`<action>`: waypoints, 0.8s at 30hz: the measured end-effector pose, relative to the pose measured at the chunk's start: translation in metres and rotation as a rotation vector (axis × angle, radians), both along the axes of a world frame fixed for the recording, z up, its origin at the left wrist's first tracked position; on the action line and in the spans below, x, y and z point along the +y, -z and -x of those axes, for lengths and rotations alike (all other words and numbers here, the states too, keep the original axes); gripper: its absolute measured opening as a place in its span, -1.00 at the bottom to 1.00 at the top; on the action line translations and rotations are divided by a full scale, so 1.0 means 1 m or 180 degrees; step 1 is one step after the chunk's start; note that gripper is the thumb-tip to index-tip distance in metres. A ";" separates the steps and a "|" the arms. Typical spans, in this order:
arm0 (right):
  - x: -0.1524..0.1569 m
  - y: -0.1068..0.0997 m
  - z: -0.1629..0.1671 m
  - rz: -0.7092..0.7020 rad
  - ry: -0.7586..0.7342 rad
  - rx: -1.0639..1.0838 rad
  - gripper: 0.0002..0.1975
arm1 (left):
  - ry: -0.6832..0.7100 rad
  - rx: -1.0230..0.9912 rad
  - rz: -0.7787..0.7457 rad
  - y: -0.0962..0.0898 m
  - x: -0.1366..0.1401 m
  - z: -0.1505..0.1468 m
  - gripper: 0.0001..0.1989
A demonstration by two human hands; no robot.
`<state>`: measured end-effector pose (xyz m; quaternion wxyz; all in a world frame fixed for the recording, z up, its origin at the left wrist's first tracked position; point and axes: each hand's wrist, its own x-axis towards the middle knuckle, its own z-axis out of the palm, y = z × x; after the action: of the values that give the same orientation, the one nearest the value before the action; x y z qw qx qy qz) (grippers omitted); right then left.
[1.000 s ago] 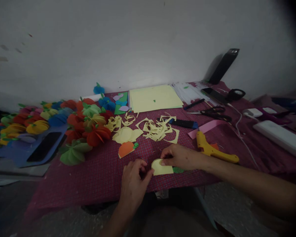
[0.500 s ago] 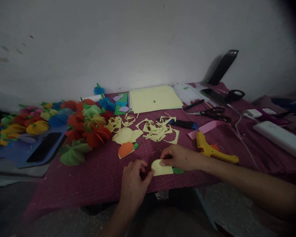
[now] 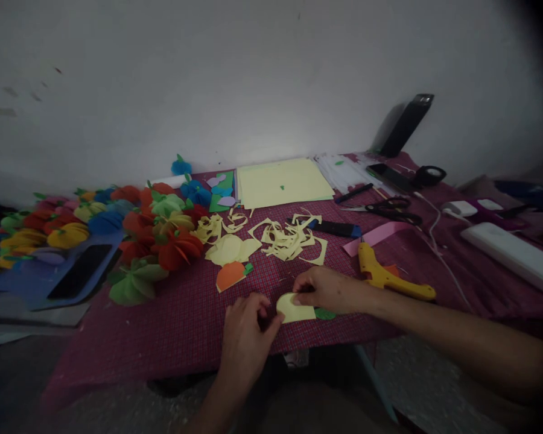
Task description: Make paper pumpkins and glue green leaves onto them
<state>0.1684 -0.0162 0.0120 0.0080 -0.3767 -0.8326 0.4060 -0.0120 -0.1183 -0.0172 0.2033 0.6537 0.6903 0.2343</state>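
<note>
A pale yellow piece of paper (image 3: 297, 311) with a rounded top and straight lower edge lies on the cloth in front of me. My left hand (image 3: 248, 328) pinches its left edge between thumb and a curled finger. Closed fingers of my right hand (image 3: 323, 290) grip and press its upper right side, covering that corner. A bit of green paper (image 3: 324, 314) shows under the right hand. Farther back lie an orange half-round paper (image 3: 230, 275), yellow paper rounds (image 3: 228, 249) and curled yellow offcuts (image 3: 287, 240).
Several colourful paper pumpkins (image 3: 178, 248) crowd the left side beside a phone (image 3: 79, 271). To the right are a yellow glue gun (image 3: 389, 277), scissors (image 3: 393, 208), a cutter knife (image 3: 335, 228) and a white power strip (image 3: 511, 253). Yellow sheets (image 3: 285, 181) lie at the back wall.
</note>
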 end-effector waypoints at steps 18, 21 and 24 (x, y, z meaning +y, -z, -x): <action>-0.005 0.003 0.001 -0.0409 0.0138 -0.0057 -0.89 | 0.0015 0.0153 0.0041 -0.002 0.003 -0.002 -0.90; -0.004 0.004 0.001 -0.0455 0.0141 -0.0062 -0.90 | 0.0009 0.0151 0.0049 -0.003 0.003 -0.002 -0.90; -0.004 0.005 0.001 -0.0486 0.0132 -0.0087 -0.91 | 0.0026 0.0144 0.0044 -0.003 0.003 -0.003 -0.90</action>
<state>0.1674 -0.0204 0.0075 0.0336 -0.3977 -0.8531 0.3360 -0.0095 -0.1149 -0.0137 0.1932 0.6602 0.6936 0.2139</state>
